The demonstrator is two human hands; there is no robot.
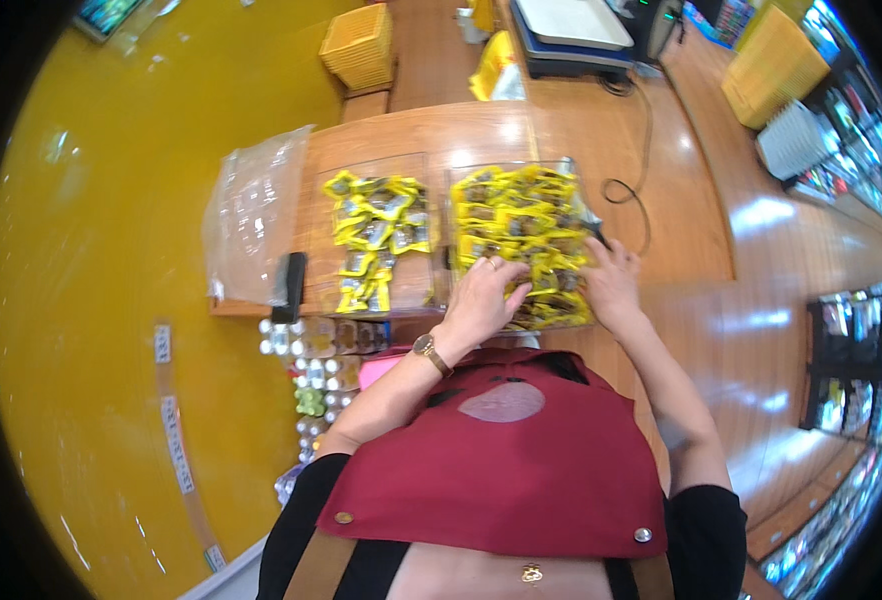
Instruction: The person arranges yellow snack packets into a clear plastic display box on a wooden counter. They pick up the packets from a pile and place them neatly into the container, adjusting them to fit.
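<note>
Two clear plastic boxes stand side by side on the wooden counter in front of me. The right box [512,163] is heaped with small yellow-edged packets [527,217]. Fewer such packets [377,217] lie in the left box [415,281], whose bottom shows at its near right. My left hand [482,300] wears a ring and rests over the near left part of the full box, fingers apart and touching packets. At that box's right side is my right hand [615,285], slightly blurred, with its fingers spread. A small dark object [597,231] lies by its fingertips.
A clear plastic bag [253,217] and a black phone-like object [289,286] lie on the left. Beyond the counter is a scale with a white tray [576,22]; its cable [647,165] loops nearby. Yellow baskets [358,49] stand behind. Bottles [321,337] are below left.
</note>
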